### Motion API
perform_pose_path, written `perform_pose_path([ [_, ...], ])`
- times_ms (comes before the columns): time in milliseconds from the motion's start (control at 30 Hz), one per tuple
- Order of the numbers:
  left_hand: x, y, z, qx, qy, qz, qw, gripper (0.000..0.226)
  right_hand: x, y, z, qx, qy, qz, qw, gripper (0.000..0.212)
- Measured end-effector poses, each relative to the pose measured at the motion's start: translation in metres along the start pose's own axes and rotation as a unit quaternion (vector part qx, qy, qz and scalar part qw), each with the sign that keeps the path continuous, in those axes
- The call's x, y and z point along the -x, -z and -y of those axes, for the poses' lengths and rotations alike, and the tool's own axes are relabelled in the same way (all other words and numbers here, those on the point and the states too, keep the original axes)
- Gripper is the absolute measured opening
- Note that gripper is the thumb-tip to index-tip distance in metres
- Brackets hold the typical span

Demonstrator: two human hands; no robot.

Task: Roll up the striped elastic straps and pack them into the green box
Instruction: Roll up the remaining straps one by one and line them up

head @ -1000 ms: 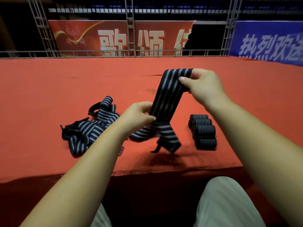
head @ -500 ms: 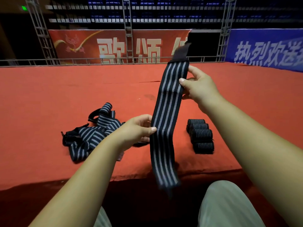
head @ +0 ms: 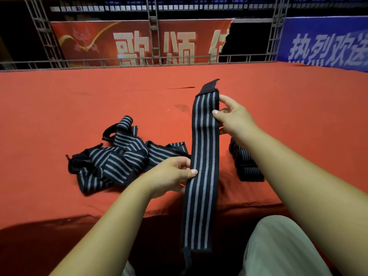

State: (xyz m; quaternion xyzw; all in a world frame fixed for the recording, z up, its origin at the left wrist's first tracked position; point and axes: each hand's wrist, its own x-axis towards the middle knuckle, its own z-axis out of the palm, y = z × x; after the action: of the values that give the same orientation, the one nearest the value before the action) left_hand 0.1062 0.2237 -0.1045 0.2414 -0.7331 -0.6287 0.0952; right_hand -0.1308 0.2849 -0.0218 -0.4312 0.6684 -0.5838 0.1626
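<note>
Held strap (head: 203, 156) upright, loose pile (head: 119, 158) left, rolled straps (head: 247, 168) behind right forearm (head: 288, 166)

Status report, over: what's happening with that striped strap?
Left hand pinches the strap mid-length, right hand near its top. Strap stretched flat, not yet rolled. Nothing in the way; green box not in view.

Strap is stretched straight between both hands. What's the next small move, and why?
Probably start rolling from the top: the right hand pinches the strap just under its black tab, the left hand pinches it midway, and it hangs flat and untwisted. Finished rolls lie beside the right forearm.
</note>
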Motion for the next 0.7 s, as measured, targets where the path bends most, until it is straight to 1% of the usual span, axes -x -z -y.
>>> perform_pose_path([
  [167, -0.041, -0.007, 0.029, -0.107, 0.033, -0.091, 0.990, 0.022, -0.023, -0.017, -0.054, 0.048, -0.051, 0.014, 0.997, 0.051],
  [267, -0.065, -0.005, 0.041, -0.263, 0.037, -0.117, 0.957, 0.023, -0.038, -0.027, -0.084, 0.075, -0.081, 0.019, 0.994, 0.050],
  [300, -0.071, -0.003, 0.044, -0.288, 0.039, -0.119, 0.949, 0.022, -0.044, -0.031, -0.091, 0.084, -0.084, 0.021, 0.993, 0.049],
  [367, -0.083, -0.001, 0.048, -0.299, 0.041, -0.119, 0.946, 0.020, -0.055, -0.038, -0.104, 0.104, -0.087, 0.015, 0.991, 0.047],
  [467, -0.101, -0.001, 0.052, -0.341, 0.024, -0.152, 0.927, 0.026, -0.071, -0.045, -0.119, 0.135, -0.103, 0.000, 0.985, 0.049],
  [500, -0.106, -0.001, 0.053, -0.345, 0.024, -0.162, 0.924, 0.029, -0.076, -0.047, -0.124, 0.160, -0.117, 0.004, 0.980, 0.053],
  [567, -0.112, -0.002, 0.056, -0.348, 0.032, -0.175, 0.921, 0.039, -0.083, -0.050, -0.131, 0.248, -0.165, 0.022, 0.954, 0.056],
  [600, -0.114, -0.002, 0.057, -0.351, 0.037, -0.179, 0.919, 0.043, -0.085, -0.052, -0.133, 0.293, -0.187, 0.026, 0.937, 0.051],
  [633, -0.115, -0.002, 0.058, -0.354, 0.040, -0.182, 0.916, 0.044, -0.085, -0.054, -0.132, 0.327, -0.199, 0.031, 0.923, 0.039],
  [667, -0.114, -0.002, 0.058, -0.356, 0.041, -0.183, 0.916, 0.046, -0.082, -0.055, -0.130, 0.350, -0.203, 0.038, 0.914, 0.028],
  [700, -0.113, -0.002, 0.058, -0.358, 0.039, -0.182, 0.915, 0.047, -0.081, -0.056, -0.129, 0.366, -0.205, 0.047, 0.906, 0.024],
])
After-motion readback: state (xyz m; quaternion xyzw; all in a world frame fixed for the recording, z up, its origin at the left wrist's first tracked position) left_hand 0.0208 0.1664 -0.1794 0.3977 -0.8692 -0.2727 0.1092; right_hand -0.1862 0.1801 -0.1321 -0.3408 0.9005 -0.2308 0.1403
